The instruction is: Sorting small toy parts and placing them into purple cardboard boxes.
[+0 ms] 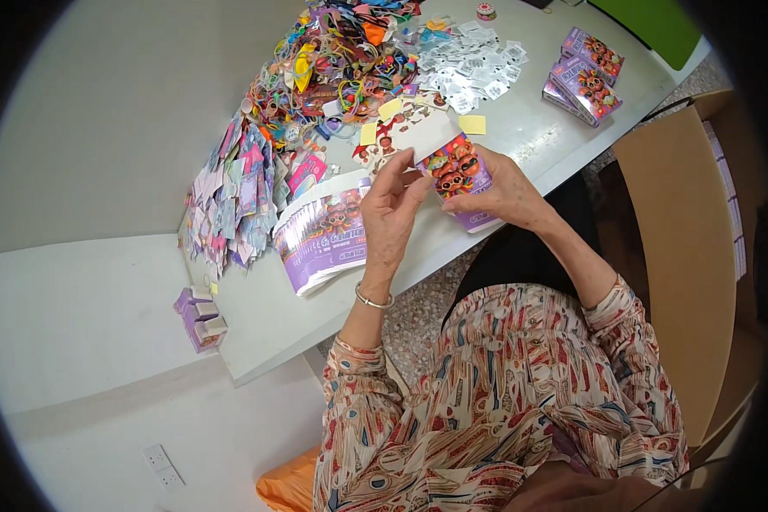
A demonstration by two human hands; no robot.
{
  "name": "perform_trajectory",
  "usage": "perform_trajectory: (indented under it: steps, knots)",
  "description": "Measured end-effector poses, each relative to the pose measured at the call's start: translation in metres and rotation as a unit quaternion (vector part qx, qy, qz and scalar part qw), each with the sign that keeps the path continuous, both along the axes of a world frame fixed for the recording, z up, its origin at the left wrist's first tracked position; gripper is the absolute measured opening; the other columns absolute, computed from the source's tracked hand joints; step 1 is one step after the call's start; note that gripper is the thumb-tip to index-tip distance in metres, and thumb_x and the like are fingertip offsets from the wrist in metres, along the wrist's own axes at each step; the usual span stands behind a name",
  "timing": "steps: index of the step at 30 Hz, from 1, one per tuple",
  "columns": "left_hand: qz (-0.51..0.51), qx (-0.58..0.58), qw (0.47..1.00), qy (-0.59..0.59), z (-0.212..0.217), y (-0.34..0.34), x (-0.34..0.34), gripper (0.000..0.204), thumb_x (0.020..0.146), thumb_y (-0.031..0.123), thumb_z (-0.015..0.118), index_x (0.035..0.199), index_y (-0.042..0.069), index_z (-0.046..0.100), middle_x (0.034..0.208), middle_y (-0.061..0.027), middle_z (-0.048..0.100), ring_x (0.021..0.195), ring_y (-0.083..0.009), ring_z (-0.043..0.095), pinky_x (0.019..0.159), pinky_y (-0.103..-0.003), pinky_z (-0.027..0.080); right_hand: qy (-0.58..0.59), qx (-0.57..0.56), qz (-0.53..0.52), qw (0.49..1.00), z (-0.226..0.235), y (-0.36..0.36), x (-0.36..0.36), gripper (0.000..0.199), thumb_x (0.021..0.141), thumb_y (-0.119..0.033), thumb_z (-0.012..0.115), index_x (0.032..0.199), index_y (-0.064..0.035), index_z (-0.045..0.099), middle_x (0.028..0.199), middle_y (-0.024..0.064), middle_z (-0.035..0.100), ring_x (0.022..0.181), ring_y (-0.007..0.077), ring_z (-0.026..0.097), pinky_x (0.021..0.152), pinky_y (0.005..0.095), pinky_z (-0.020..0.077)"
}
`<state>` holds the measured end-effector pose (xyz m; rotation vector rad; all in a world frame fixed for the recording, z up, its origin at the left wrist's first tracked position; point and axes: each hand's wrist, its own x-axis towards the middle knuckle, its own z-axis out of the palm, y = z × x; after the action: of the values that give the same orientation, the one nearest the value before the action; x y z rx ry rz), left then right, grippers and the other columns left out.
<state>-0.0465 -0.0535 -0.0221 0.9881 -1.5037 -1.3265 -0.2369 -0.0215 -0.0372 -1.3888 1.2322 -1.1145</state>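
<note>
A small purple carton (457, 171) with red cartoon characters is held tilted over the table's near edge, its white top flap raised. My right hand (505, 189) wraps around its right side, thumb across the front. My left hand (391, 205), a bangle on its wrist, has curled fingers and thumb against the carton's left edge near the flap. Just left of that hand lies a fanned stack of flat purple cartons (316, 235), partly covered by my wrist. Behind the held carton are cards with red figures (384, 141) and yellow slips (473, 125).
A heap of colourful bands and trinkets (333, 68) fills the table's far side, beside many small silver-white packets (469, 64). Printed paper pieces (235, 188) pile at left. Filled purple boxes (584, 81) stand far right; a large cardboard box (687, 256) stands beside the table.
</note>
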Motion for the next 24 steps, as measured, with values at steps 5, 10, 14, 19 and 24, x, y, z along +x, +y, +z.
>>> perform_trajectory:
  steps: [5, 10, 14, 19, 24]
  knots:
    - [-0.047, 0.041, 0.997, -0.042, 0.001, -0.012, 0.011, 0.035, 0.085, 0.003, 0.069, 0.119, 0.000, 0.062, 0.093, -0.0011, 0.065, 0.089, -0.0073, 0.058, 0.073, -0.021, 0.048, -0.095, 0.032, 0.086, 0.991, -0.001, 0.003, -0.013, 0.055, 0.070, -0.020, 0.083, 0.116, -0.0023, 0.059, 0.099, 0.0029, 0.066, 0.088, 0.0098, 0.059, 0.083, 0.0266, 0.0481]
    - [-0.215, 0.138, 0.964, -0.072, 0.013, -0.027, 0.017, 0.042, 0.084, 0.001, 0.069, 0.124, 0.001, 0.059, 0.114, -0.0030, 0.060, 0.099, -0.0108, 0.058, 0.086, -0.024, 0.049, -0.048, 0.091, 0.142, 0.984, -0.002, 0.007, -0.026, 0.057, 0.068, -0.019, 0.084, 0.117, -0.0018, 0.058, 0.099, 0.0031, 0.066, 0.088, 0.0090, 0.059, 0.082, 0.0264, 0.0483]
    - [-0.281, 0.114, 0.953, -0.012, 0.029, -0.027, 0.009, 0.052, 0.084, 0.001, 0.068, 0.133, 0.002, 0.051, 0.130, -0.0046, 0.051, 0.103, -0.0150, 0.058, 0.091, -0.027, 0.049, -0.055, 0.101, 0.195, 0.974, 0.001, 0.007, -0.026, 0.058, 0.068, -0.020, 0.084, 0.117, -0.0023, 0.058, 0.098, 0.0030, 0.066, 0.088, 0.0088, 0.058, 0.082, 0.0263, 0.0483]
    - [-0.363, 0.053, 0.920, -0.139, 0.021, -0.027, 0.017, 0.061, 0.086, 0.003, 0.065, 0.142, 0.005, 0.040, 0.145, -0.0125, 0.038, 0.114, -0.0169, 0.053, 0.095, -0.031, 0.047, -0.085, 0.113, 0.209, 0.968, -0.001, 0.011, -0.030, 0.049, 0.069, -0.024, 0.083, 0.106, -0.0018, 0.060, 0.089, 0.0053, 0.067, 0.079, 0.0107, 0.061, 0.073, 0.0276, 0.0504]
    - [-0.261, -0.132, 0.908, -0.301, 0.017, -0.005, 0.006, 0.054, 0.091, 0.006, 0.057, 0.141, 0.003, 0.038, 0.142, -0.0242, 0.038, 0.115, -0.0309, 0.055, 0.097, -0.038, 0.045, -0.055, 0.128, 0.193, 0.971, -0.006, 0.008, -0.028, 0.056, 0.069, -0.015, 0.083, 0.117, -0.0020, 0.058, 0.097, 0.0033, 0.066, 0.086, 0.0088, 0.058, 0.080, 0.0264, 0.0491]
